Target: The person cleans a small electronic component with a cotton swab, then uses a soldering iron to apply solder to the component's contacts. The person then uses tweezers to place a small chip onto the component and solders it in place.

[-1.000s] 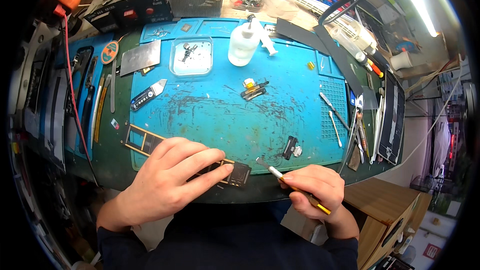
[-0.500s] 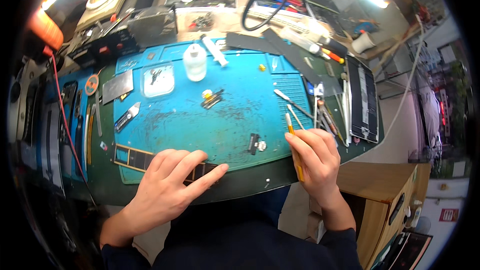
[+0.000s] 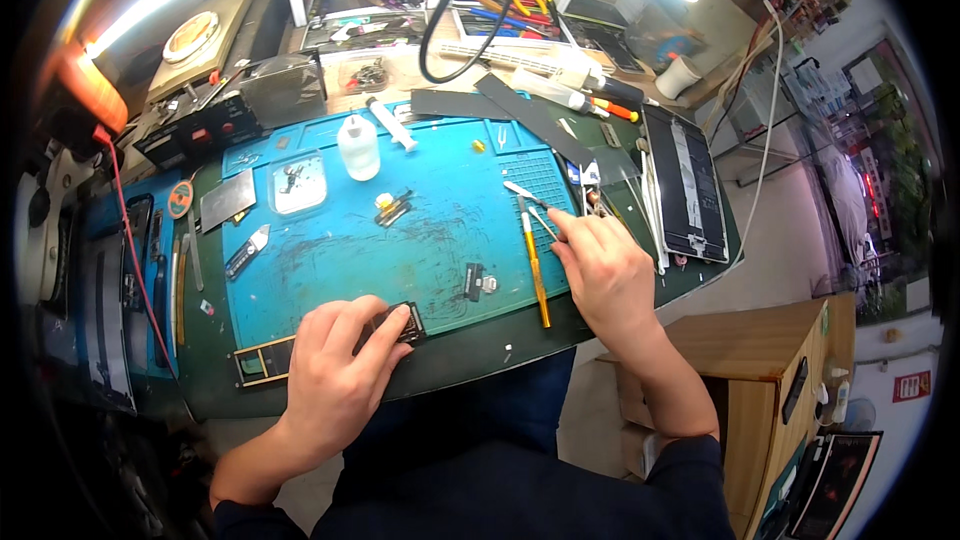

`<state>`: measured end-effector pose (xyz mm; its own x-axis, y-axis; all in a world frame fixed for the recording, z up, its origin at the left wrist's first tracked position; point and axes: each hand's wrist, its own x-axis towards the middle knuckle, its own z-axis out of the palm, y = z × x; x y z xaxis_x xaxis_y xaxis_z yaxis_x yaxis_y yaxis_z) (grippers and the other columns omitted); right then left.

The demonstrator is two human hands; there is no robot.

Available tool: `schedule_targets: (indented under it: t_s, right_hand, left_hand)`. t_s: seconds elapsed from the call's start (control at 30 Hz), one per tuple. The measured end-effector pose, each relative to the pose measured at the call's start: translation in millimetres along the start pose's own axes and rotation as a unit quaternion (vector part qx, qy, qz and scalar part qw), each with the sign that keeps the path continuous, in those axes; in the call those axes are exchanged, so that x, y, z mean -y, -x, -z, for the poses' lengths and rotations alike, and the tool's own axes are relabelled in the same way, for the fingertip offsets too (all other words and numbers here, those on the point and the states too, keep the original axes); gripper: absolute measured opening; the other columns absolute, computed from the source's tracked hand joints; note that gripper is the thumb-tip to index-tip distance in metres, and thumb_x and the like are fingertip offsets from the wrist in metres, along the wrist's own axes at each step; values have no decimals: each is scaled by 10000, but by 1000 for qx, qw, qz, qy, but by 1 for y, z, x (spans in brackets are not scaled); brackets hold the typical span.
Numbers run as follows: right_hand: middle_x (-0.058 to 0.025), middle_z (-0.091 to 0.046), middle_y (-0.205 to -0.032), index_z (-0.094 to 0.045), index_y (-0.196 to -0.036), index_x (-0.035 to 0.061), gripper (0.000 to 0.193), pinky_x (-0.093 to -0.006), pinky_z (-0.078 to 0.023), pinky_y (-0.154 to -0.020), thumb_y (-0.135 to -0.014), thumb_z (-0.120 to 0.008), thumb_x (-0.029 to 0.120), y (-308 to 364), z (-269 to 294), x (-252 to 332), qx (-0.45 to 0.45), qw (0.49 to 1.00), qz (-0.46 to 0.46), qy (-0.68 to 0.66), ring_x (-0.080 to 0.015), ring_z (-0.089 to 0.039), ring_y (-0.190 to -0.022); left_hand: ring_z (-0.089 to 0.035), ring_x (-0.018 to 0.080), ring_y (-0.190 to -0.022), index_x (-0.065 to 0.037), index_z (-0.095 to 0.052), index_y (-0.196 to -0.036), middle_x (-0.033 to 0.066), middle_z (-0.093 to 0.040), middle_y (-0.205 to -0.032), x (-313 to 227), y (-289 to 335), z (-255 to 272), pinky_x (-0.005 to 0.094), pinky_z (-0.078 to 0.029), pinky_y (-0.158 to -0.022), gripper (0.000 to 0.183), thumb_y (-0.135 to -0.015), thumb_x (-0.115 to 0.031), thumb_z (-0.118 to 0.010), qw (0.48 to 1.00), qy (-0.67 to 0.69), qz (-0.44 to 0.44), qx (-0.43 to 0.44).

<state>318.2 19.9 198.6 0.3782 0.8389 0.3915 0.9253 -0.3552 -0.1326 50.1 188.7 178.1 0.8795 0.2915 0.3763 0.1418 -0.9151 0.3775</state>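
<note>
My left hand point(image 3: 340, 355) bends over a long dark strip with gold-coloured edges point(image 3: 265, 362), its fingertips closed on the strip's right part; the palm hides the middle. The strip lies at the near edge of the blue work mat point(image 3: 330, 270). My right hand point(image 3: 607, 265) is closed at the mat's right side, thumb and index finger around the thin sticks there. One is a dark stick with a white tip point(image 3: 518, 189), another a short pale stick point(image 3: 541, 223); which one is gripped, I cannot tell. Beside this hand lies a yellow-handled pen-like tool point(image 3: 536, 275).
A white bottle point(image 3: 358, 148), a syringe point(image 3: 390, 125) and a clear tray point(image 3: 298, 186) stand or lie toward the back. Small dark parts point(image 3: 473, 282) and a utility knife point(image 3: 247, 252) lie on the mat. A dark panel point(image 3: 683, 180) lies at right.
My right hand has let go of the yellow-handled tool, which now lies on the mat, and has closed around the thin sticks. My left fingers have drawn together on the strip, which has turned slightly.
</note>
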Motion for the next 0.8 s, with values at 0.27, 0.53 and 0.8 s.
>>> schedule_targets:
  t_s: [0.27,0.53,0.8]
  right_hand:
    - [-52,-680,-936,-786,-1125,53,297,-394,-546,-688,-838,-765,-20,-6,6,21,-68,996,64,14,-230,-673,-824]
    - [-57,-657,-982,-776,-1144,45,383,-344,-533,-685,-763,-755,18,13,-2,62,68,951,228,-197,-219,-654,-809]
    - [-44,-655,-972,-780,-1113,50,340,-356,-482,-655,-775,-753,24,8,-19,61,42,954,212,-206,-214,-632,-781]
  left_hand:
    - [-666,301,-1154,-4,-762,-1194,103,-701,-1254,7,16,13,445,-530,-964,405,-800,-73,-827,1000,-4,4,-30]
    - [-679,272,-1139,-22,-771,-1169,77,-713,-1247,18,22,18,425,-543,-957,349,-822,-56,-758,999,47,-18,-9]
    - [-685,267,-1126,-27,-779,-1170,77,-724,-1240,21,20,19,424,-539,-962,356,-816,-61,-761,998,64,-11,-1]
